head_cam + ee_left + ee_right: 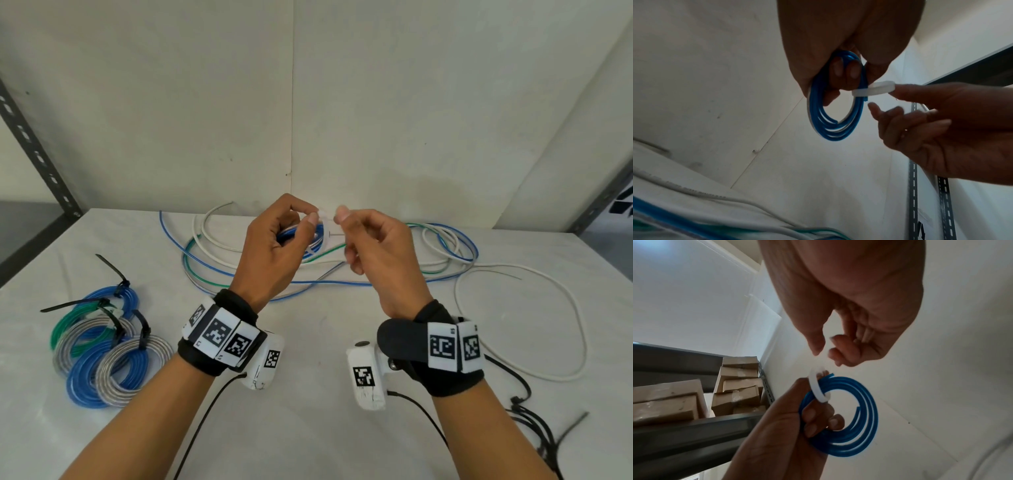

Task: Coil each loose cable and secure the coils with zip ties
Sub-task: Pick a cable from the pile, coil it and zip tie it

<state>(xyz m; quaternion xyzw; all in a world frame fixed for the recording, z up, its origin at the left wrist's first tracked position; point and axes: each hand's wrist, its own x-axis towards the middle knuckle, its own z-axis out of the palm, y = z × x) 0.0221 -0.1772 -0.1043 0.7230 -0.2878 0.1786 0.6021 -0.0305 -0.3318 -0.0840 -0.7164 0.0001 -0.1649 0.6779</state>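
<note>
— What is held in the left hand (pixel 274 246)?

— A blue cable coil (pixel 835 112) is gripped there, above the desk (pixel 308 428); the fingers (pixel 853 71) are curled through its middle, as is seen from the left wrist view. A white zip tie (pixel 872 88) is looped around the strands of the coil on the side toward the right hand (pixel 380 260).

— And how is the right hand shown?

— Its fingers are curled, with thumb and forefinger brought toward the loop of the white zip tie. From the left wrist view a fingertip (pixel 898 91) is seen touching the far end of the loop; from the right wrist view a small gap is seen between the fingertips and the tie, so a firm pinch cannot be told.

— Where are the other cables placed?

— Loose cables (pixel 212 270) in blue, green and white are spread on the desk behind and beneath the coil. A long white cable (pixel 579 329) is curved on the desk to the right of the coil. Well to the left of the coil, finished coils (pixel 109 346) in blue, green and grey are stacked together, each bound with black zip ties (pixel 116 277). More black ties (pixel 534 421) are lain near the desk's front right edge.
</note>
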